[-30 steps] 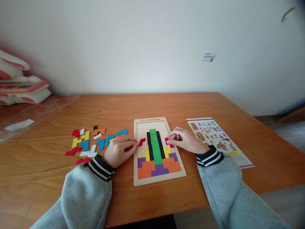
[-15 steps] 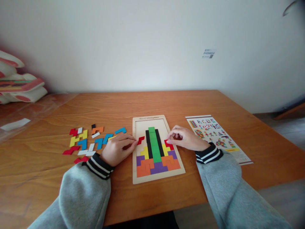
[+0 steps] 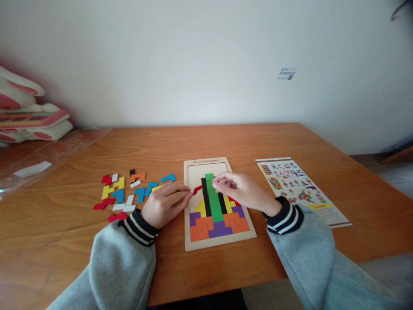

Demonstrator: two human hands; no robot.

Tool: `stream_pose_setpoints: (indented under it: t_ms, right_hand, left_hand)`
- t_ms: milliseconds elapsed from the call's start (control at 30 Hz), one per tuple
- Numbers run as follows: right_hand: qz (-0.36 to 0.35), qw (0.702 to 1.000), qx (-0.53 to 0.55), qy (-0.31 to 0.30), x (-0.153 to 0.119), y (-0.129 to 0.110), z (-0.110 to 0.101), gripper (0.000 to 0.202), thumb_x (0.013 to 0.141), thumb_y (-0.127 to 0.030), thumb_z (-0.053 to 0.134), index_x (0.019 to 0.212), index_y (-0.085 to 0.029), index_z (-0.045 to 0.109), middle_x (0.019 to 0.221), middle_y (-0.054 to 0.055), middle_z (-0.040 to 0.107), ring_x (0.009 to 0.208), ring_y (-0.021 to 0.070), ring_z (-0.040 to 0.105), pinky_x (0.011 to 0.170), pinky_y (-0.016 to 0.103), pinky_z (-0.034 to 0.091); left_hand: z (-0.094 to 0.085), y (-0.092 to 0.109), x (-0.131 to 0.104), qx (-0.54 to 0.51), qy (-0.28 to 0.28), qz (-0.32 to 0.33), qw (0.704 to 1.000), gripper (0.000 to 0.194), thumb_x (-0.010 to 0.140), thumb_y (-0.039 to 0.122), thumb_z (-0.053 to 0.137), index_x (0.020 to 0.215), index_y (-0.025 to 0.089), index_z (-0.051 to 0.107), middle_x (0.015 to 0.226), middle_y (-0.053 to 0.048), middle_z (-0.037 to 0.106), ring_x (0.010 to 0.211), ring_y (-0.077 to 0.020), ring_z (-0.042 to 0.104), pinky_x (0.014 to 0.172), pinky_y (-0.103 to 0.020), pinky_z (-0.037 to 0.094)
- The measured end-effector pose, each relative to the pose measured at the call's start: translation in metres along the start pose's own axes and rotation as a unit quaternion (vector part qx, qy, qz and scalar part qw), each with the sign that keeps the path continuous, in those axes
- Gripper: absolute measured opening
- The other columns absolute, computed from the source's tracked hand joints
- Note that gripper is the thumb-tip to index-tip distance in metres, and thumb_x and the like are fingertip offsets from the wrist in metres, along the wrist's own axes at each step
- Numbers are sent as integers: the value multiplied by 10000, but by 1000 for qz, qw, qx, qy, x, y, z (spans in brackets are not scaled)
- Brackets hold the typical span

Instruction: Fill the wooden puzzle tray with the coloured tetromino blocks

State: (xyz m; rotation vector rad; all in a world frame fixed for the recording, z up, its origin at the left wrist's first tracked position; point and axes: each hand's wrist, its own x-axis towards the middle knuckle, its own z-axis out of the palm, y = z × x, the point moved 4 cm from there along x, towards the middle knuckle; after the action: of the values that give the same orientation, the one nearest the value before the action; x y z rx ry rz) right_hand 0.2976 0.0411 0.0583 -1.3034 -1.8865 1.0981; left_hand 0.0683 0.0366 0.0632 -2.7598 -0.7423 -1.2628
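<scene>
My left hand is closed in a pinch on the edge of a red puzzle piece, tilted over the left side of the wooden puzzle board. My right hand hovers over the board's middle, fingertips drawn together above the green strip, with no piece visible between them. Another red piece lies partly hidden under that hand. Black strips flank the green one. Yellow, purple and orange pieces fill the lower part of the board.
Loose coloured pieces lie scattered left of my left hand. A printed pattern sheet lies to the right. At the back left are a clear plastic bag and a white and pink object. A wall rises behind the table.
My right hand has left the red piece on the right and moved left over the green strip. The red piece in my left hand is now tilted more steeply. The view has shifted slightly.
</scene>
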Motion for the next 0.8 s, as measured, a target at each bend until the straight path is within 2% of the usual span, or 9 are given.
stream_pose_setpoints:
  t_ms: [100,267,367,500,567,700,800]
  right_hand:
    - [18,998,52,-34,13,-12,24,353,932,-506,599,1040,-182,688,930,71,767,751,152,681,679,286,538]
    - [-1,997,75,-10,32,-11,45,263,923,-413,629,949,-169,724,922,68,763,783,160,699,700,281,543]
    - [9,998,70,-2,36,-4,48,196,901,-344,654,912,-167,736,868,51,765,760,156,696,720,283,534]
    - [3,998,57,-9,33,-1,48,158,862,-325,695,873,-173,735,824,36,757,739,151,681,687,272,524]
    - [-12,1000,24,-11,31,-4,47,127,857,-282,694,919,-179,735,847,36,759,717,141,663,659,264,512]
    - [-44,997,-68,-5,27,-9,46,239,868,-243,682,1100,-201,724,911,35,764,633,121,598,598,261,470]
    - [-72,990,-121,-7,26,-11,48,165,890,-283,683,1025,-221,756,894,33,768,651,134,605,629,276,466]
  left_hand:
    - [-2,4,1,12,-1,27,1000,62,918,142,650,910,169,706,894,-37,752,780,-139,715,724,-251,595]
    - [-2,3,-3,34,-24,55,998,60,925,166,651,937,181,709,933,-42,752,805,-151,707,743,-271,592]
    - [-1,1,-6,29,-33,54,998,88,921,205,671,997,186,712,968,-53,757,842,-165,707,771,-298,595]
    - [0,-4,-8,13,-26,-3,1000,134,925,225,659,1043,201,717,1001,-66,764,868,-181,711,789,-326,594]
    - [0,-8,-9,4,-26,-27,999,164,929,193,632,1070,202,714,1009,-72,767,876,-187,714,799,-333,594]
    - [0,-13,-12,-13,-44,-33,998,188,923,153,611,1080,193,706,1000,-74,768,880,-192,715,813,-345,586]
    - [0,-16,-14,-26,-63,-36,997,182,929,152,594,1064,190,709,992,-76,765,894,-191,712,827,-347,580]
